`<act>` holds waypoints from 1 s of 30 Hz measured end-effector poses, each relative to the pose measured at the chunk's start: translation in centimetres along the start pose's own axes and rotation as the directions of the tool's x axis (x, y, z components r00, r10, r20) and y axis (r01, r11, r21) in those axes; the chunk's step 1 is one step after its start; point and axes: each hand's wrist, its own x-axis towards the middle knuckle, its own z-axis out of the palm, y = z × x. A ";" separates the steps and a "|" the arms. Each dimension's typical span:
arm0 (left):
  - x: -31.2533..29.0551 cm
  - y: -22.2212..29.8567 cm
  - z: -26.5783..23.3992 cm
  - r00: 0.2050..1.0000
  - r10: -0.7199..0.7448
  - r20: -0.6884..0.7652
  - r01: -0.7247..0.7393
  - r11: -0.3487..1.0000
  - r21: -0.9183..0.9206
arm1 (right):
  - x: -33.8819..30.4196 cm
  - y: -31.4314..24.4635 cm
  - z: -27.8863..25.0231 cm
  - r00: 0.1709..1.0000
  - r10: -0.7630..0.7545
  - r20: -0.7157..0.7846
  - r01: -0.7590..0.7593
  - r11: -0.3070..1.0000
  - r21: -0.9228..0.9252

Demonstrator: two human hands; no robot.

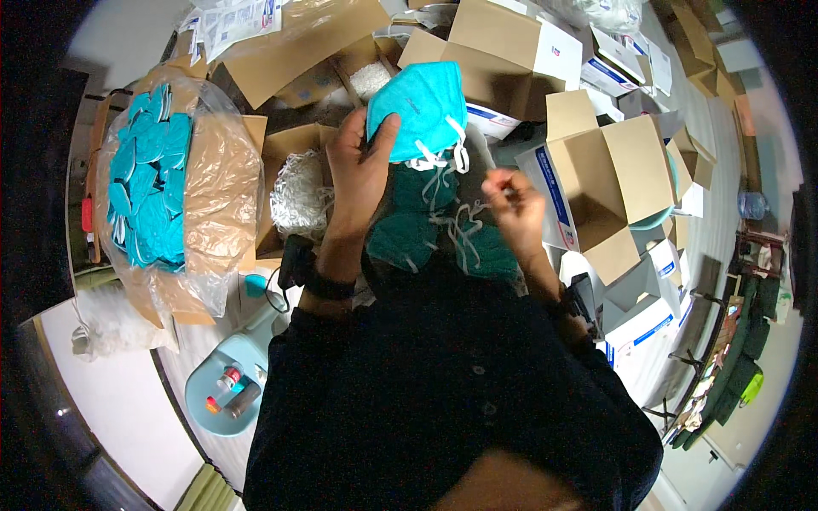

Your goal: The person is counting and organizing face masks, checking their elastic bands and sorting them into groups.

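Note:
My left hand (358, 157) grips a teal folded face mask (417, 106) by its left edge, thumb on the near face, and holds it up in front of me. White ear loops (460, 146) hang from the mask's lower right side. My right hand (517, 209), lower and to the right, has its fingers pinched together; what they hold, if anything, is too small to make out. Below both hands, darker in shadow, lie several more teal masks (400, 241) with tangled white straps (464, 234) on top.
At left, a plastic-lined carton (226, 170) holds a heap of teal mask pieces (153, 179). Beside my left forearm is a box of white straps (302, 196). Open cartons (596, 175) crowd the right and far side. A light blue stool (204, 396) carries a bottle.

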 end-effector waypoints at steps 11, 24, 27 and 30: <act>-0.2 -1.0 1.8 0.992 0.094 -0.089 -0.077 0.982 0.172 | 3.1 -6.7 4.4 0.955 -0.001 0.296 -0.151 0.858 0.490; 2.6 -6.1 -3.0 0.908 -0.066 -0.413 0.101 0.993 0.063 | 1.4 -7.0 -1.7 0.841 -0.026 0.540 -0.366 0.708 0.604; 2.1 -6.0 -3.0 0.843 -0.361 -0.398 0.410 0.911 0.042 | 1.6 -6.3 -2.2 0.850 -0.069 0.522 -0.407 0.543 0.735; 2.2 -9.3 -4.8 0.859 -0.505 -0.082 0.512 0.851 0.116 | 2.1 -6.0 -1.0 0.868 -0.065 0.493 -0.415 0.451 0.790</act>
